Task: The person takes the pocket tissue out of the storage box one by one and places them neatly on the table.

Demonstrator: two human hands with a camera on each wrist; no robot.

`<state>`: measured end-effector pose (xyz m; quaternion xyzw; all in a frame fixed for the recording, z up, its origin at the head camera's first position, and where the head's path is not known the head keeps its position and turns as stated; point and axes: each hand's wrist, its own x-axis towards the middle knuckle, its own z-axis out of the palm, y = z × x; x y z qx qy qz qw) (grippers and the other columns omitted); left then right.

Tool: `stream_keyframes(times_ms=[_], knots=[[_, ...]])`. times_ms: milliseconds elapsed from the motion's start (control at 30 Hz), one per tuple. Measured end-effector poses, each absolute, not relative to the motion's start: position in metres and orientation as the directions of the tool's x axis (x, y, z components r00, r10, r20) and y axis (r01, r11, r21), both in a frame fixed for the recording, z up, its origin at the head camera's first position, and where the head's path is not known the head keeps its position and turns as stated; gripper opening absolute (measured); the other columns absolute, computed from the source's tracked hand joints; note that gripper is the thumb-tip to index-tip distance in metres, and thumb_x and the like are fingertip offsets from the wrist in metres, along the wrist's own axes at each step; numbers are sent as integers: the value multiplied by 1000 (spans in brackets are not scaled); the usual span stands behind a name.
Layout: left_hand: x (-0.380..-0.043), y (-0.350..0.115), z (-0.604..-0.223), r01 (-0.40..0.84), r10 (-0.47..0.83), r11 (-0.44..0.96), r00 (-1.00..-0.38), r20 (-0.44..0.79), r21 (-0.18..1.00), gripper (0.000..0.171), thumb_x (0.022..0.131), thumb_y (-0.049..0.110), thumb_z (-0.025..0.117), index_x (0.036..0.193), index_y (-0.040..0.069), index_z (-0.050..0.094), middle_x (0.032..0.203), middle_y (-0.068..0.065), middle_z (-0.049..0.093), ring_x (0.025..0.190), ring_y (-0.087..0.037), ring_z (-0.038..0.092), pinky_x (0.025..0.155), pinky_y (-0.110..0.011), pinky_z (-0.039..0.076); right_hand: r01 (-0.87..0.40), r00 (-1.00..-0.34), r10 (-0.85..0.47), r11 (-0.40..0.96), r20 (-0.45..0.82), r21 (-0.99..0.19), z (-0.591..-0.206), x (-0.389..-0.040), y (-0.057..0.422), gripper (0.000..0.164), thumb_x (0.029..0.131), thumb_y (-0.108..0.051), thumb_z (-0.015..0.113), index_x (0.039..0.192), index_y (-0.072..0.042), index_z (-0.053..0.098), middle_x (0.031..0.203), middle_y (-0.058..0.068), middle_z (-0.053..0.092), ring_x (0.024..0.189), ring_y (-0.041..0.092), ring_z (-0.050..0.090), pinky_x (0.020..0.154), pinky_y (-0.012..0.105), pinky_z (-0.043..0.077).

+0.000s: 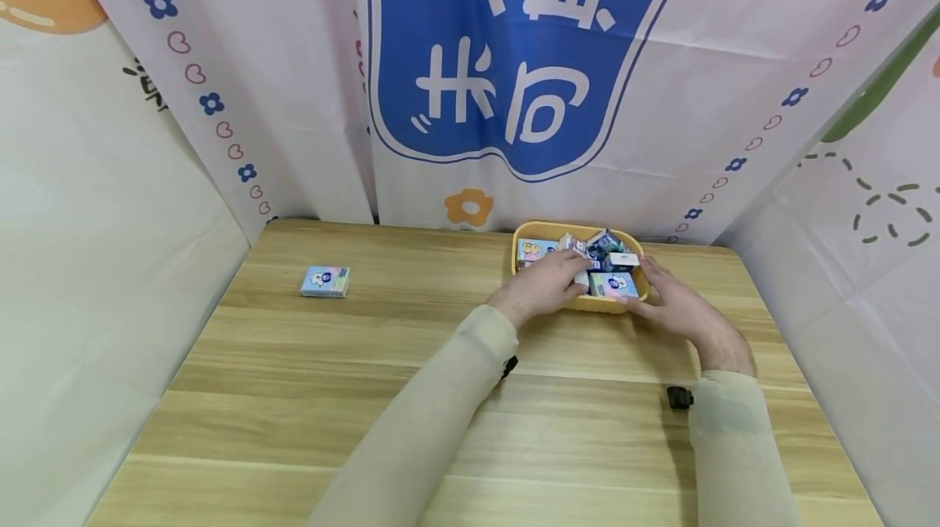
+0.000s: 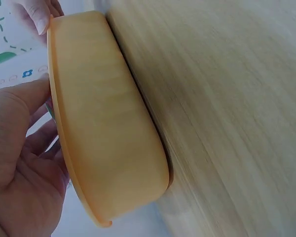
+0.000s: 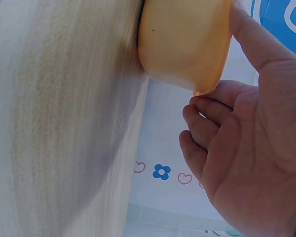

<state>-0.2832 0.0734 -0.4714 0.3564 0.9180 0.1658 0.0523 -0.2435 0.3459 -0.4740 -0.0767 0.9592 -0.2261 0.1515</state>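
A yellow plastic basket (image 1: 576, 304) stands at the back of the wooden table, filled with several small printed boxes. My left hand (image 1: 543, 284) reaches over its near rim, with its fingers bent down among the boxes. In the left wrist view the thumb of this left hand (image 2: 19, 148) lies by the rim, and the basket wall (image 2: 106, 118) partly hides the fingers; whether they grip a box is unclear. My right hand (image 1: 679, 311) holds the basket's right end, thumb at the near rim and fingers at the far side. A blue-and-pink box (image 1: 614, 285) lies in the basket between the hands.
Another small blue-and-pink box (image 1: 325, 281) lies alone on the table (image 1: 294, 396), well to the left of the basket. A printed white curtain (image 1: 308, 103) hangs behind the table's back edge. More white cloth stands at both sides.
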Motion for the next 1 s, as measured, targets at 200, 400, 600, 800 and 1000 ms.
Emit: stream_keyframes(times_ms=[200, 400, 600, 800, 1000], knots=[[-283, 73, -470, 628, 667, 685, -745, 29, 368, 42, 109, 28, 58, 150, 19, 57, 156, -1, 55, 147, -17, 52, 128, -33, 42, -73, -942, -213, 884, -258, -462, -474, -243, 346, 114, 93, -81, 52, 170, -14, 0, 179, 17, -4, 162, 53, 5, 129, 74, 11], [-281, 68, -468, 612, 643, 677, -762, 77, 409, 36, 107, 24, 60, 143, 20, 63, 152, 1, 58, 144, -18, 55, 127, -36, 43, -76, -943, -214, 884, -256, -461, -474, -242, 346, 114, 94, -80, 52, 170, -13, 2, 179, 16, -5, 163, 53, 5, 130, 73, 11], [-280, 60, -463, 613, 636, 658, -764, 112, 438, 35, 108, 22, 59, 142, 19, 64, 157, -1, 56, 155, -21, 45, 131, -37, 38, -65, -942, -203, 891, -267, -449, -473, -243, 345, 114, 93, -82, 50, 170, -16, -1, 179, 14, -7, 162, 54, 6, 129, 74, 11], [-279, 52, -455, 590, 619, 648, -777, 118, 481, 36, 109, 25, 59, 145, 22, 62, 161, -1, 52, 156, -20, 44, 131, -38, 37, -75, -944, -206, 894, -257, -442, -473, -242, 344, 112, 95, -79, 52, 170, -15, 0, 179, 16, -5, 162, 54, 7, 129, 74, 12], [-276, 41, -447, 570, 589, 637, -795, 149, 519, 34, 109, 30, 58, 143, 27, 62, 157, 4, 54, 146, -16, 53, 126, -38, 46, -76, -945, -204, 897, -256, -436, -473, -242, 344, 111, 95, -79, 51, 170, -15, 0, 179, 17, -4, 162, 53, 7, 130, 73, 11]])
